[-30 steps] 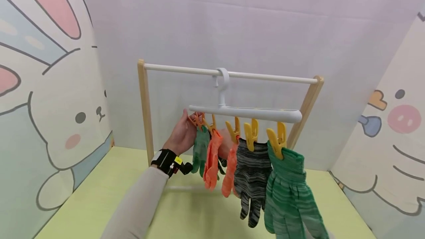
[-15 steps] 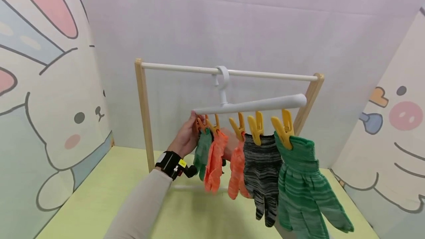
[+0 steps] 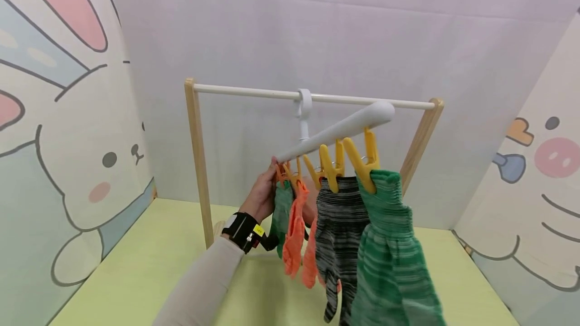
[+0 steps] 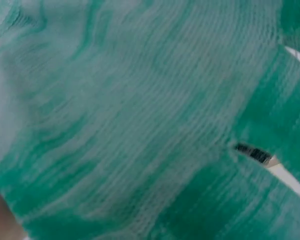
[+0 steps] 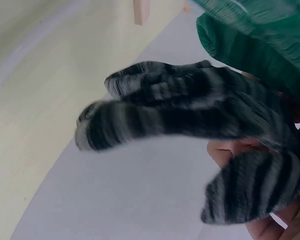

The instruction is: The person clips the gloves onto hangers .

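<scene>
A white hanger (image 3: 335,130) carries a row of clothespins and knitted gloves. At its far end my left hand (image 3: 263,196) pinches an orange clothespin (image 3: 280,172); its fingertips are partly hidden. Beside it hangs a green glove (image 3: 283,210), which fills the left wrist view. My right hand (image 5: 285,220) grips a black-and-grey striped glove (image 5: 190,117) in the right wrist view. In the head view the gloves mostly cover that hand. Closer hang coral gloves (image 3: 295,235), another black-and-grey glove (image 3: 340,230) and a large green glove (image 3: 389,245), under yellow clothespins (image 3: 362,162).
A rack with a white rod (image 3: 244,91) and wooden posts (image 3: 198,160) holds the hanger by its hook (image 3: 305,104). It stands on a pale yellow tabletop (image 3: 122,265). Cartoon-printed panels flank it, with a plain pale backdrop (image 3: 290,24) behind.
The hanger has turned about its hook: its near end swung up, left and closer, with the gloves on it swaying. My left hand has shifted slightly right at the far end.
</scene>
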### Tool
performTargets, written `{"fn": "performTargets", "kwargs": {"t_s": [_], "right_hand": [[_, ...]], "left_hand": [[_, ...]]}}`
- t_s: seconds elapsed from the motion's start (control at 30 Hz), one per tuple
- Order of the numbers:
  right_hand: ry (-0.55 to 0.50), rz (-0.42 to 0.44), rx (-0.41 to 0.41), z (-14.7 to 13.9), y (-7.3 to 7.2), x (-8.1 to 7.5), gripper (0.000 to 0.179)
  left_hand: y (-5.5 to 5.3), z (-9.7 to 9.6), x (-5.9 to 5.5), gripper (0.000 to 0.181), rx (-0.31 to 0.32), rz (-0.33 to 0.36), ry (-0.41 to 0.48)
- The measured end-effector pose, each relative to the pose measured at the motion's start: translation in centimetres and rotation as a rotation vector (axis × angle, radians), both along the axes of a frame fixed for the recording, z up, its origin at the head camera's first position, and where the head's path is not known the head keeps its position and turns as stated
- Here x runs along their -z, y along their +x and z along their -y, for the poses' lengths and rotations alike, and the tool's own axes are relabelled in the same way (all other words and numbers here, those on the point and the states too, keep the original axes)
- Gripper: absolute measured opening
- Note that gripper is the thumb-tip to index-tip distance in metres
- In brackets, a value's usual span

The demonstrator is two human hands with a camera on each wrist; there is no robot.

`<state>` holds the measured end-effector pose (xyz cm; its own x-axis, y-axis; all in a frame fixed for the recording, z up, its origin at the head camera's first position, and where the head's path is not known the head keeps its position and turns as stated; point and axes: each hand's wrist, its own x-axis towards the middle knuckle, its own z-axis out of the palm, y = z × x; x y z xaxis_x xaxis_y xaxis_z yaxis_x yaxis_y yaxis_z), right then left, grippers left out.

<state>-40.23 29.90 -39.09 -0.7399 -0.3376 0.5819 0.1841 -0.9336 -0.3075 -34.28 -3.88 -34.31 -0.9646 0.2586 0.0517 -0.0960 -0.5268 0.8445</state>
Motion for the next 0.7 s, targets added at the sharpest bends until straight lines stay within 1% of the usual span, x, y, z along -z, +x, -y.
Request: {"fn": "performTargets", "kwargs": {"t_s": [0.03, 0.07, 0.13, 0.17, 0.23, 0.27, 0.33, 0.4, 0.43, 0.47, 0.5, 0.53, 0.57, 0.63, 0.67, 0.7], "right_hand": [[0.062, -0.037, 0.061, -0.5, 0.0, -0.3, 0.042], [0.069, -0.054, 0.048, -1.0, 0.0, -0.5, 0.043], [0.063, -0.059, -0.004, -1.6, 0.3, -0.8, 0.046], [0.081, -0.067, -0.002, -1.7, 0.4, -0.9, 0.046], [0.122, -0.067, 0.031, -1.7, 0.5, -1.4, 0.044], [0.148, -0.054, 0.049, -1.5, 0.5, -1.6, 0.042], [0.208, -0.035, 0.130, -1.0, 0.7, -2.1, 0.036], [0.247, -0.017, 0.196, -0.5, 1.0, -2.5, 0.031], [0.265, -0.012, 0.218, -0.2, 1.3, -2.7, 0.030], [0.269, -0.003, 0.223, -0.1, 1.5, -2.8, 0.030], [0.293, -0.011, 0.262, -0.1, 1.6, -2.9, 0.028], [0.284, -0.026, 0.247, -0.1, 1.5, -2.8, 0.029], [0.234, -0.034, 0.184, -0.2, 1.2, -2.4, 0.030], [0.205, -0.060, 0.123, -0.4, 0.4, -1.5, 0.033], [0.238, -0.102, 0.186, -0.5, -0.1, -0.8, 0.033], [0.230, -0.112, 0.193, -0.6, -0.8, 0.2, 0.033]], "left_hand": [[0.1, 0.0, 0.0, 0.053, -0.011, -0.002, -0.004], [0.1, -0.1, 0.0, 0.052, -0.021, -0.004, -0.003], [0.1, -0.1, 0.1, 0.050, -0.035, -0.011, -0.005], [0.1, -0.1, 0.1, 0.050, -0.039, -0.009, -0.001], [0.1, 0.0, 0.2, 0.051, -0.039, -0.007, 0.009], [0.1, 0.1, 0.3, 0.052, -0.036, -0.005, 0.012], [0.1, 0.1, 0.5, 0.055, -0.031, -0.007, 0.009], [0.1, 0.2, 0.6, 0.056, -0.035, -0.016, -0.001], [0.1, 0.2, 0.6, 0.056, -0.040, -0.025, -0.009], [0.1, 0.2, 0.7, 0.054, -0.042, -0.030, -0.012], [0.0, 0.2, 0.7, 0.053, -0.043, -0.037, -0.011], [0.0, 0.2, 0.8, 0.054, -0.041, -0.047, -0.018], [0.0, 0.2, 0.8, 0.055, -0.034, -0.049, -0.017], [0.2, 0.2, 1.1, 0.059, -0.002, -0.054, -0.015], [0.5, 0.2, 1.4, 0.063, 0.016, -0.057, -0.026], [0.8, 0.2, 1.8, 0.068, 0.040, -0.053, -0.026]]}}
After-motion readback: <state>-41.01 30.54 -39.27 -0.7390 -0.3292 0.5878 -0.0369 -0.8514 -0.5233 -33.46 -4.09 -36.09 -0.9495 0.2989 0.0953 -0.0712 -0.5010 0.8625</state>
